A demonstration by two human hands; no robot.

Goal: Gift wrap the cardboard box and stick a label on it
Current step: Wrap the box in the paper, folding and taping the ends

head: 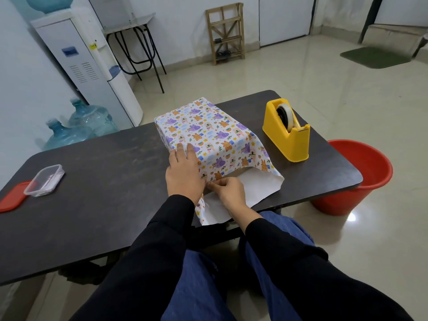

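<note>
A box covered in patterned gift wrap (208, 133) lies in the middle of the dark table (104, 177); the cardboard itself is hidden under the paper. The paper's white underside (259, 186) sticks out at the near end, over the table's front edge. My left hand (184, 172) lies flat on the near left corner of the wrapped top, fingers straight, pressing the paper down. My right hand (228, 192) pinches the paper's edge at the near end, just beside the left hand. A yellow tape dispenser (289, 133) stands to the right of the box.
A clear plastic container (45, 180) with something inside sits at the table's left, its red lid (11, 199) beside it. A red bucket (356, 179) stands on the floor right of the table. Water bottles and a dispenser stand at the back left.
</note>
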